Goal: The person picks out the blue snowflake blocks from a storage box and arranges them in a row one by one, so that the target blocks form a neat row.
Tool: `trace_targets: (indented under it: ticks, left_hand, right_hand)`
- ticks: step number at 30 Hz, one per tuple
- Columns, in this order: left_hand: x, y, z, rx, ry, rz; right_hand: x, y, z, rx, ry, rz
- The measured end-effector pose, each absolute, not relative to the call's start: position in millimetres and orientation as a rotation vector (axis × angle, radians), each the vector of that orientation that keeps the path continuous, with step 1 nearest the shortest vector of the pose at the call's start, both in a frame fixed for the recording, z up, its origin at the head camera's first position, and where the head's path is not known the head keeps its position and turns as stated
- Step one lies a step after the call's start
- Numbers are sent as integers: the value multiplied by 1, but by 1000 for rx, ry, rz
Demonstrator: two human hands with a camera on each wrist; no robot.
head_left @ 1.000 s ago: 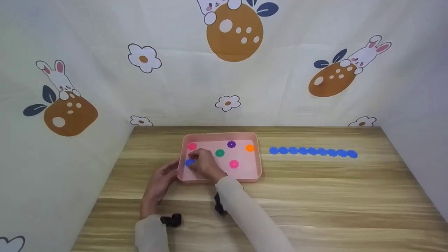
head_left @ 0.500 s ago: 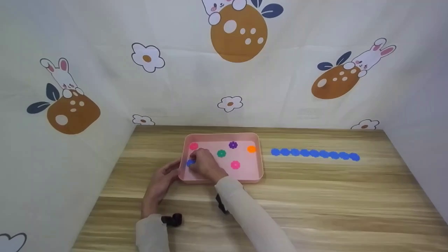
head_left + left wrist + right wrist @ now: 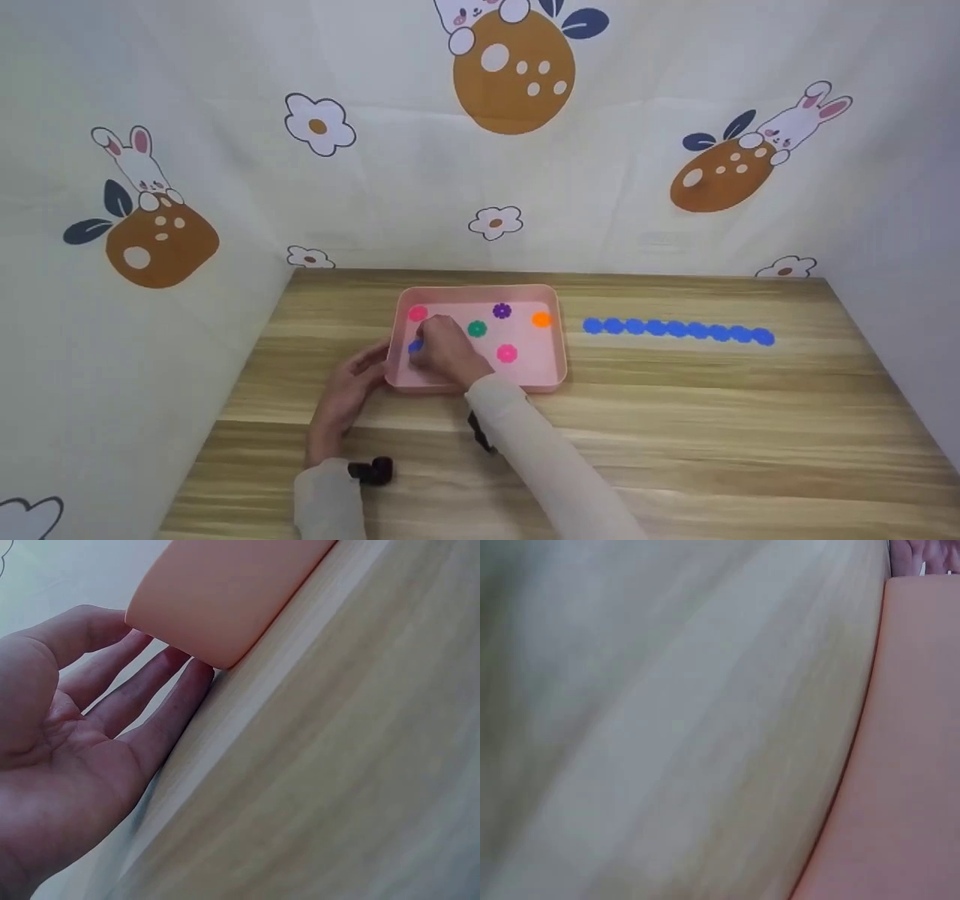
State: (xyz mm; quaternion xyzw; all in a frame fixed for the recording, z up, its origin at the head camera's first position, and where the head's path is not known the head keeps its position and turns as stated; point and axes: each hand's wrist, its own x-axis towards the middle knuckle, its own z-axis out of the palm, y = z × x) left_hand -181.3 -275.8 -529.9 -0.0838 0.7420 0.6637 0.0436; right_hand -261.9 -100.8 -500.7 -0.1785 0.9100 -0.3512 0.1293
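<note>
In the head view my right hand (image 3: 448,351) reaches into the pink tray (image 3: 536,375), its fingers curled and pinching a blue flower-shaped disc (image 3: 415,346) near the tray's left side. Most of that disc is hidden by the fingers. My left hand (image 3: 349,394) rests against the tray's left wall; in the left wrist view its fingers lie extended along the end of the tray (image 3: 217,600), the thumb near the rim. Also in the tray are a green disc (image 3: 477,328), a purple disc (image 3: 502,310), an orange disc (image 3: 541,319) and two pink discs (image 3: 507,353).
To the tray's right, a row of several joined blue discs (image 3: 678,329) lies on the wooden table (image 3: 675,420). Behind the table hangs a patterned white cloth (image 3: 405,172). The right wrist view shows mainly blurred table and the tray's outer wall (image 3: 907,750).
My right hand has shifted slightly to the right with the blue disc, which is now more covered by the fingers. The left hand stays at the tray; the head view has drifted a little.
</note>
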Motion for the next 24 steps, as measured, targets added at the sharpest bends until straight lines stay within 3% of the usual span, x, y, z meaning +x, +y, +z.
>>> trace_targets:
  ticks: [11,24]
  left_hand:
    - [-184,-276,-531,-249,2225,2068]
    - [-182,-275,-533,-280,2217,2068]
  right_hand:
    - [-265,-81,-492,-559,2681,-980]
    - [-259,-38,-452,-692,2747,-988]
